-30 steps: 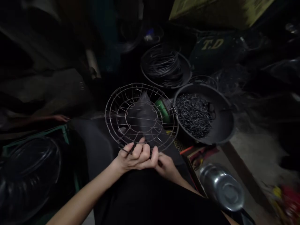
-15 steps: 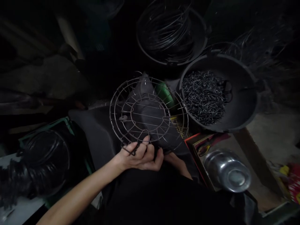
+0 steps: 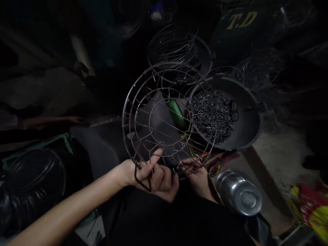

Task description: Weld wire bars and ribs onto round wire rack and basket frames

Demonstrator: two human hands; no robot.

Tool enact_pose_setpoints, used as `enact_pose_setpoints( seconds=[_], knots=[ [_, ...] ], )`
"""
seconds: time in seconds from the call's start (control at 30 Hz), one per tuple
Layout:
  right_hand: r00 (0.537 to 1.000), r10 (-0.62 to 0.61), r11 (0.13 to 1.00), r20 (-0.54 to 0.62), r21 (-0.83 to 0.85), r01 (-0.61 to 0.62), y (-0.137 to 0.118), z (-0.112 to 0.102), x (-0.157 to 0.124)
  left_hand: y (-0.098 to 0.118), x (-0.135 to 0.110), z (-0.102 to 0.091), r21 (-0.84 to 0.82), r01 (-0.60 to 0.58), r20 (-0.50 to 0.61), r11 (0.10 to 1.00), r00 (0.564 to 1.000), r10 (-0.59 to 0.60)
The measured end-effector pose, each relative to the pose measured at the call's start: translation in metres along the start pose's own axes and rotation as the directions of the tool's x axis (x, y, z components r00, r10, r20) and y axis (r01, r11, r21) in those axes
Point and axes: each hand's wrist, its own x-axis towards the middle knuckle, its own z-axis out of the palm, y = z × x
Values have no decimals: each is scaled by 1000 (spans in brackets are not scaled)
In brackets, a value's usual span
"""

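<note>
A round wire basket frame [image 3: 164, 112], made of dark rings and spokes, is tilted up in front of me. My left hand [image 3: 151, 176] is closed on its near rim, thumb up against the wires, with a bent wire piece hanging below the fingers. My right hand [image 3: 196, 172] grips the rim just to the right, partly hidden behind the frame. A black pan [image 3: 247, 119] full of small dark metal clips [image 3: 211, 116] sits right behind the basket.
A coil of black wire [image 3: 179, 48] lies in a round tray at the back. A shiny steel bowl [image 3: 238, 193] and a tool tray [image 3: 220, 162] stand at the right. A green roll [image 3: 176, 114] shows through the frame. Black bagged bundles [image 3: 30, 184] fill the left.
Both hands have lifted and tilted the wire basket frame up toward me; it lay flatter and lower before. My right hand has come out from behind the left onto the rim.
</note>
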Motion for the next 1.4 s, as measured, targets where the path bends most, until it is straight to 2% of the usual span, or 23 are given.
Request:
enact_pose_setpoints(
  seconds=[0.03, 0.1, 0.2, 0.27, 0.33, 0.4, 0.5, 0.57, 0.6, 0.63, 0.67, 0.7, 0.73, 0.77, 0.8, 0.83, 0.87, 0.9, 0.93, 1.0, 1.1, 1.27, 1.4],
  knots=[
    [1000, 17, 1000, -13, 22, -17, -1, 0, -1, 5, 2, 7, 24, 14, -21, 1000, 1000, -13],
    [999, 44, 997, -21, 68, -43, -4, 1, -1, 12, 2, 25, 220, 10, -78, 975, 997, 7],
    [1000, 19, 997, 5, 71, -19, -12, 3, -1, 20, -6, 55, 522, -62, -97, 850, 987, 132],
    [999, -28, 998, 27, 58, 26, -17, 4, -1, 23, -14, 68, 606, -105, -86, 788, 977, 196],
    [996, -73, 997, 46, 27, 72, -19, 5, -1, 22, -19, 71, 601, -114, -88, 791, 974, 208],
    [992, -109, 993, 58, -47, 112, -18, 5, -1, 18, -19, 64, 515, -88, -107, 853, 980, 166],
    [988, -141, 976, 68, -159, 150, -15, 4, -1, 8, -12, 44, 217, -2, -197, 976, 979, 46],
    [983, -176, 963, 57, -198, 184, -17, 3, -1, 8, -7, 31, -43, 23, -319, 999, 947, -36],
    [976, -212, 954, 39, -209, 216, -19, 4, 1, 11, -5, 27, -120, 9, -379, 993, 924, -54],
    [966, -257, 943, 17, -216, 254, -22, 4, 3, 17, -4, 23, -118, -20, -410, 993, 911, -31],
    [953, -302, 933, -9, -211, 293, -27, 6, 7, 24, -3, 20, -24, -67, -404, 997, 913, 52],
    [935, -352, 921, -35, -192, 340, -32, 8, 12, 34, -2, 18, 157, -144, -350, 977, 917, 191],
    [913, -405, 904, -55, -171, 391, -38, 11, 17, 43, -1, 17, 388, -248, -249, 888, 899, 360],
    [886, -460, 880, -61, -161, 446, -44, 16, 23, 52, 0, 16, 610, -339, -129, 716, 850, 511],
    [852, -521, 845, -53, -169, 507, -51, 22, 30, 59, 1, 16, 780, -372, -33, 504, 779, 626],
    [808, -588, 796, -29, -197, 573, -57, 30, 37, 63, 2, 15, 890, -333, 15, 312, 705, 709],
    [758, -652, 735, 11, -233, 636, -62, 39, 43, 64, 2, 13, 952, -238, 10, 190, 646, 763],
    [712, -700, 674, 66, -269, 688, -66, 49, 49, 62, 2, 11, 982, -126, -36, 143, 615, 788],
    [672, -731, 621, 121, -293, 727, -70, 60, 54, 58, 0, 8, 989, -27, -101, 148, 610, 786],
    [603, -771, 537, 207, -297, 789, -73, 82, 61, 47, -4, -1, 972, 119, -231, 202, 633, 739],
    [563, -777, 499, 280, -272, 823, -70, 111, 66, 30, -11, -15, 936, 253, -352, 244, 652, 672],
    [601, -726, 533, 336, -277, 799, -60, 130, 72, 17, -12, -27, 885, 319, -465, 340, 661, 589],
    [638, -689, 559, 345, -308, 770, -53, 132, 73, 10, -8, -30, 882, 305, -463, 360, 710, 531]
  ],
)
